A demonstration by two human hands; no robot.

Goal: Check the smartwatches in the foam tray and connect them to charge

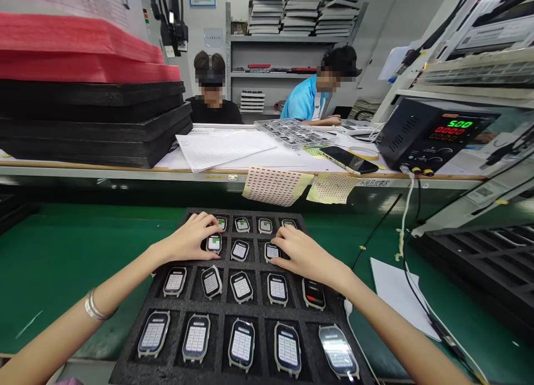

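Head view: both hands' fingertips touch devices (214,243) in the foam tray (167,340).

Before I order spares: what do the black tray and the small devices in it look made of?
Black tray: apparently foam, matte and grainy, with cut pockets. Small devices near the left hand and right hand: glossy, reflective fronts, glass or plastic; light rims, perhaps metal or plastic.

Green mat (62,251) covers near bench. Raised wooden shelf (125,167) runs across w/ stacked black and red foam (83,95) on left, power supply (434,134) on right. Grey shelving unit (292,40) w/ stacked trays against pale back wall (208,18). Two co-workers sit opposite. Bright, even light.
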